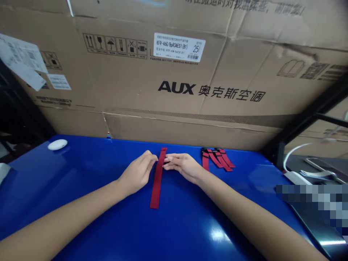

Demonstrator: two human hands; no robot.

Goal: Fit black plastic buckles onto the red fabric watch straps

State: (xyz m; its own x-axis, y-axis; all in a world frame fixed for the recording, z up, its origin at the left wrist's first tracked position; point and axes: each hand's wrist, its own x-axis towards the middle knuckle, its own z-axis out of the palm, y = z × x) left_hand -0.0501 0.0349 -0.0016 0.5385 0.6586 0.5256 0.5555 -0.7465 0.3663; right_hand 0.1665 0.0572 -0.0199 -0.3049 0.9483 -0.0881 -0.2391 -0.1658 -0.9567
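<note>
A long red webbing strap [156, 188] lies on the blue table in front of me, its far end angled slightly to the right. My left hand [138, 172] is at the strap's left edge, thumb and fingers pinched together on it near the upper part. From the other side, my right hand [186, 166] grips the right edge with its fingertips. A small dark piece shows between the right fingers, too hidden to identify. To the right of that hand lie several shorter red straps [217, 158] with black buckles at their far ends.
Behind the blue table [130, 232] stands a large cardboard box [122, 83]. A white oval object [57, 144] rests at the back left. Dark frame posts [296, 123] rise at both sides. A white cable [288, 156] and a white power strip [299, 177] are at the right.
</note>
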